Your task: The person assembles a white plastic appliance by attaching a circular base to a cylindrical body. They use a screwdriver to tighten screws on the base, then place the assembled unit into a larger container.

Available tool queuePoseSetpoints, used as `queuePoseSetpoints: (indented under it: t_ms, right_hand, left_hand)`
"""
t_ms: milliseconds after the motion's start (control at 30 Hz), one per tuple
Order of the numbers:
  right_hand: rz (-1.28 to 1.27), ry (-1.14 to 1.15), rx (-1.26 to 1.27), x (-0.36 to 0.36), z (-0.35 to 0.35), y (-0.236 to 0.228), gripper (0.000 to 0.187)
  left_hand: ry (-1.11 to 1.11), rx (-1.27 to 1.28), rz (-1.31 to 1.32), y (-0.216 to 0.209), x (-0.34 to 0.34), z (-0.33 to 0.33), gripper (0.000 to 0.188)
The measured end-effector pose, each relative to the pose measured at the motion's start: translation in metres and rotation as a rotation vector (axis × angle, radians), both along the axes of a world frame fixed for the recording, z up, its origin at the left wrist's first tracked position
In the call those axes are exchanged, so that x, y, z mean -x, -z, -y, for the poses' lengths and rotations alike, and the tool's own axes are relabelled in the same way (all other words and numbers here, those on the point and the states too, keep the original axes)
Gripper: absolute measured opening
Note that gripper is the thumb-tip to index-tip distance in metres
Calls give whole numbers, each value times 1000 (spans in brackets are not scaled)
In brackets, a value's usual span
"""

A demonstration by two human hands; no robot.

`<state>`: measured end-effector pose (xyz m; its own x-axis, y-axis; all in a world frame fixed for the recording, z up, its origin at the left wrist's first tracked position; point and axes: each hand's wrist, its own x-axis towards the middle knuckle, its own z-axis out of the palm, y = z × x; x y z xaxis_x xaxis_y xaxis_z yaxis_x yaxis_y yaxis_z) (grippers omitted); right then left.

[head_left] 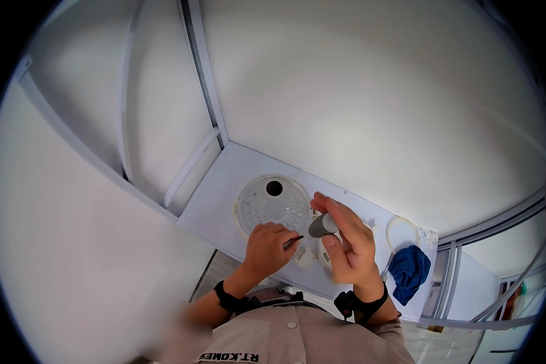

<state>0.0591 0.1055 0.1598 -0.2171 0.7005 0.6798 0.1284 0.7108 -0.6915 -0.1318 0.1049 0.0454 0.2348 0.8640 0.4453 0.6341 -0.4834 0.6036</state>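
In front of me, my left hand [269, 250] is closed, with a short, thin dark piece [293, 241] sticking out from its fingers; its kind is too small to make out. To the right, my right hand [350, 242] curves its thumb and fingers around a small grey cylinder [323, 227] with a paler end. The dark piece points toward the cylinder, with a small gap between them. Beyond my left hand lies a round whitish lid-like disc [273, 209] with a dark circle [274, 188] near its far rim. A small white part [304, 258] lies between my hands.
All this is on a pale tabletop [215, 200]. At its right end are a crumpled blue cloth [410, 273] and a thin off-white ring [389, 233]. Another whitish round piece [326, 258] is partly hidden by my right hand. Pale walls [370, 109] and grey frame bars [207, 67] enclose the table.
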Motion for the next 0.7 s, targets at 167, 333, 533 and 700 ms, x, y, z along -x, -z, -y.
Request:
queuePoseSetpoints:
  t_ms: [167,333,533,700]
  right_hand:
    - [152,155,-141,-12,-3,11,57]
    - [196,180,-140,-13,-1,-1,54]
    - [143,68,-51,-7,3,-11,48]
    - [164,86,-139,-10,1,-1,49]
  left_hand:
    - [22,24,-38,-3,2,2,18]
    - [14,-38,5,-25,-1,5,32]
    - [123,-174,164,-29,-6,-5,33]
    - [104,-23,198,-26,-9,-7,34]
